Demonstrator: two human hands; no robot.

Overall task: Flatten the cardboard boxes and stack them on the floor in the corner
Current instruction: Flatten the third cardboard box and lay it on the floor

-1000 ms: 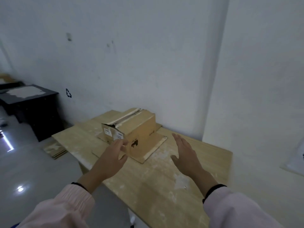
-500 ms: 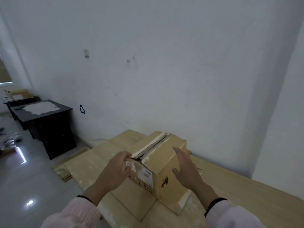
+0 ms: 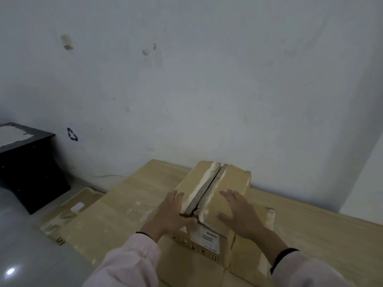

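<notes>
The left hand [image 3: 171, 214] lies on the near left of the box [image 3: 209, 206] top, fingers curled at the near end of the seam where the two flaps meet. The right hand [image 3: 238, 212] rests flat on the right flap, fingers spread, gripping nothing. The box stands closed on flat cardboard sheets [image 3: 238, 266] on a wooden table [image 3: 321, 230], near the far wall [image 3: 207, 90]; its contents cannot be seen. A white label [image 3: 209, 239] is on its near side. More flat cardboard [image 3: 68, 214] lies on the floor [image 3: 24, 255] at left, beside a black desk [image 3: 27, 162].
</notes>
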